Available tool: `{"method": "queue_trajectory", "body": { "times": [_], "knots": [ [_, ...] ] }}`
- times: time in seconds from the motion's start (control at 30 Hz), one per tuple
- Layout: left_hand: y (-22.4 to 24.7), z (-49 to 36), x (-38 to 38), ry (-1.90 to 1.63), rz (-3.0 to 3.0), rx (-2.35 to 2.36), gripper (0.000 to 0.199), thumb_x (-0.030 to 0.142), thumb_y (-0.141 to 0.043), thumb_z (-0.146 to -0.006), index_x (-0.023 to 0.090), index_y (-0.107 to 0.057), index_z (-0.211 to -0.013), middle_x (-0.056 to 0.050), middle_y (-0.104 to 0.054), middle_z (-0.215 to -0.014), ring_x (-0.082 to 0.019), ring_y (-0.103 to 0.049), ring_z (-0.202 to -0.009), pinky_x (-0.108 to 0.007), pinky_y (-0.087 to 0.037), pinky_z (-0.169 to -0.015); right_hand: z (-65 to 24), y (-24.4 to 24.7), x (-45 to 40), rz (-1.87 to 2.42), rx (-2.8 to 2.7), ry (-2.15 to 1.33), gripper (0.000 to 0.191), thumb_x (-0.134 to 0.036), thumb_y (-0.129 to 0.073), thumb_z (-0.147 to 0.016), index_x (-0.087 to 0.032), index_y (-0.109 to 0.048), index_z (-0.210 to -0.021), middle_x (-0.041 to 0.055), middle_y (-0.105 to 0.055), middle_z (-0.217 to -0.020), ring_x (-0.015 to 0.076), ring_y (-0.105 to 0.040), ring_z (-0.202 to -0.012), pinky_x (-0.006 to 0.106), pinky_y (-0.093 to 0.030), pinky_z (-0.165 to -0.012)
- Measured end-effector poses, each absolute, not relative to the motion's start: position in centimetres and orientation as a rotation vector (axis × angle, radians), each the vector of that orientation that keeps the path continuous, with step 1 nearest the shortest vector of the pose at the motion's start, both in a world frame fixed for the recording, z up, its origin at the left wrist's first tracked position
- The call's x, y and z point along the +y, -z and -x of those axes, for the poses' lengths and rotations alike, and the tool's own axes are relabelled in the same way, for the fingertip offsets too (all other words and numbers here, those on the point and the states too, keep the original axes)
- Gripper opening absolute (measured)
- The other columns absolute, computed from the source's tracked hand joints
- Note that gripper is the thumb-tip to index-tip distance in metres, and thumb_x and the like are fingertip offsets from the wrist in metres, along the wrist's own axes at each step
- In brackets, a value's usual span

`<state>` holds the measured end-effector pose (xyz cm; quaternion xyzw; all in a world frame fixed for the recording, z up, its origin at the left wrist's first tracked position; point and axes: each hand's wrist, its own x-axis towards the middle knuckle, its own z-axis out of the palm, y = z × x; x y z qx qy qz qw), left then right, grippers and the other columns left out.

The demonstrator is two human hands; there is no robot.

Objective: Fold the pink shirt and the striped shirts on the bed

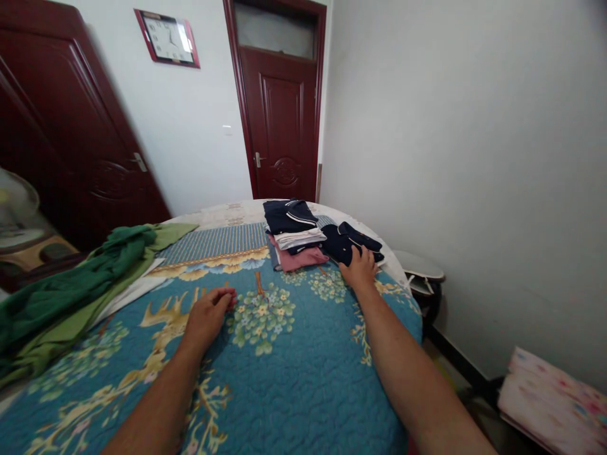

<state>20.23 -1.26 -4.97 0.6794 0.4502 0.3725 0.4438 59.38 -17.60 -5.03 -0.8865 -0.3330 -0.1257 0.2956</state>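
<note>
A rumpled green cloth [71, 284] is lying at nine o'clock on the quilted blue floral bedspread [294, 373]. The left hand [206, 316] is resting knuckles-up on the quilt, fingers curled loosely, holding nothing I can make out. At twelve o'clock a folded stack [294, 235] is sitting: navy on top, white and pink beneath. Just beside it, at one o'clock, the small dark folded garment [353, 243] is lying with its long axis slanting right; the right hand [359, 268], the nearer one, is pressing flat and open on its near edge.
</note>
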Motion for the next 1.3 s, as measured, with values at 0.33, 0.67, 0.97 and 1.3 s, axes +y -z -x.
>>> {"method": "queue_trajectory", "body": {
  "times": [0.33, 0.67, 0.97, 1.3],
  "knots": [
    [4.8, -20.3, -1.7, -0.802, -2.047, 1.144, 0.044, 0.055, -0.053, -0.087, 0.022, -0.076, -0.105, -0.009, -0.083, -0.105, -0.028, -0.078, -0.094, -0.038, -0.058, -0.090, -62.1, 4.1, -16.8, 2.341, -0.716, 0.289, 0.041, -0.037, -0.047, -0.105, -0.018, -0.075, -0.127, 0.0185, -0.073, -0.127, 0.0329, -0.066, -0.122, 0.046, -0.048, -0.106],
    [6.0, -20.4, -0.6, -0.759, -2.207, 1.140, 0.040, 0.051, -0.051, -0.093, 0.023, -0.077, -0.107, -0.006, -0.082, -0.103, -0.028, -0.075, -0.099, -0.036, -0.054, -0.088, -63.2, 4.7, -16.7, 2.029, -0.621, 0.327, 0.052, -0.045, -0.042, -0.101, -0.012, -0.071, -0.129, 0.0207, -0.075, -0.121, 0.0344, -0.068, -0.117, 0.048, -0.050, -0.107],
    [5.4, -20.6, -2.3, -0.804, -2.228, 1.118, 0.035, 0.039, -0.049, -0.094, 0.021, -0.077, -0.104, -0.007, -0.081, -0.100, -0.026, -0.073, -0.096, -0.037, -0.053, -0.093, -63.0, 6.2, -17.8, 2.450, -0.973, 0.282, 0.092, -0.051, -0.072, -0.083, -0.015, -0.043, -0.162, 0.0261, -0.043, -0.162, 0.0445, -0.036, -0.154, 0.064, -0.035, -0.122],
    [4.9, -20.7, -2.4, -0.810, -2.214, 1.111, 0.034, 0.039, -0.051, -0.092, 0.022, -0.078, -0.102, -0.007, -0.081, -0.098, -0.026, -0.073, -0.093, -0.037, -0.053, -0.091, -62.4, 5.1, -18.5, 2.595, -0.917, 0.203, 0.075, -0.031, -0.065, -0.088, -0.018, -0.049, -0.160, 0.0249, -0.054, -0.145, 0.0415, -0.061, -0.130, 0.055, -0.051, -0.108]
  ]
}}
